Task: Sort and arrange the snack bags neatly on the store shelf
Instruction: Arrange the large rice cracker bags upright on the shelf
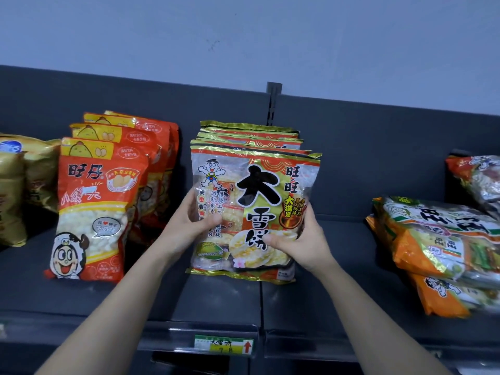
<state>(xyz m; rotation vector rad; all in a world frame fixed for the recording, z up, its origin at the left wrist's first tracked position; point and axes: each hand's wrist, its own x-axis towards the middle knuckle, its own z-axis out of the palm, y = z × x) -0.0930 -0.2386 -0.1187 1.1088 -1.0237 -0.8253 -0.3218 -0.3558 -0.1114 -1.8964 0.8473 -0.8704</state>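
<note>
A gold-edged rice cracker bag (257, 190) with big black characters stands upright at the front of a row of several like bags (251, 135) in the middle of the dark shelf (338, 255). My left hand (189, 226) grips its left side, thumb on the front. My right hand (295, 244) grips its lower right side, thumb across the front. To the left stands a row of red-orange snack bags (94, 207), upright.
Gold bags (16, 185) stand at the far left. A loose pile of green and orange bags (438, 250) lies flat at the right, with another bag (476, 177) leaning behind it. A price label (224, 345) sits on the shelf's front rail. Bare shelf lies between the middle row and the pile.
</note>
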